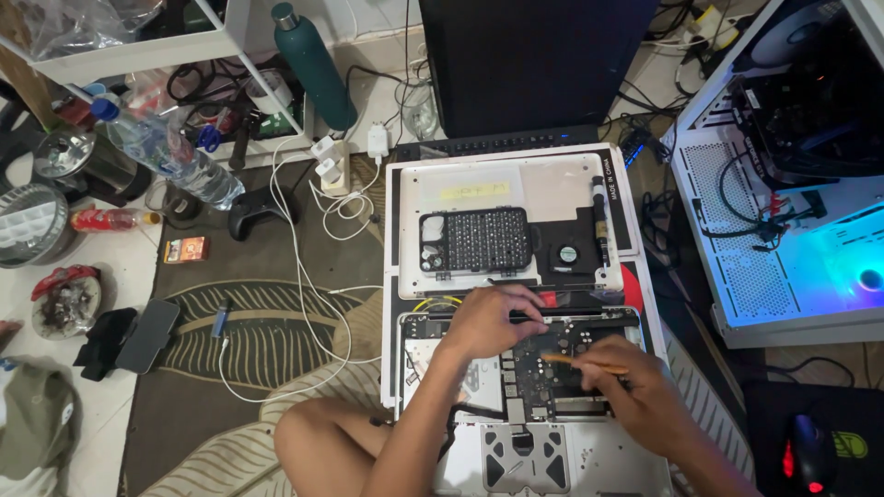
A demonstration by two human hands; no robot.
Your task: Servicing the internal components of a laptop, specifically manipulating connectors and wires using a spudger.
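Note:
An opened silver laptop (pixel 589 456) lies bottom-up in front of me, its dark circuit board (pixel 543 373) exposed. My left hand (pixel 488 322) rests on the board's upper left part, fingers curled against the rear edge. Over the board's right side, my right hand (pixel 635 382) holds a thin orange stick-like tool (pixel 575 362) whose tip points left onto the board. Behind the laptop lies its removed bottom cover (pixel 562 189), carrying a black screwdriver bit set (pixel 476 241), a small black fan (pixel 568 254) and a black driver handle (pixel 599 216).
A white computer case (pixel 783 248) glowing blue stands on the right, a black mouse (pixel 808 448) near it. On the left are a water bottle (pixel 166 152), a teal flask (pixel 313 64), white chargers with cables (pixel 327 170), a game controller (pixel 261 207) and a dark monitor (pixel 534 64).

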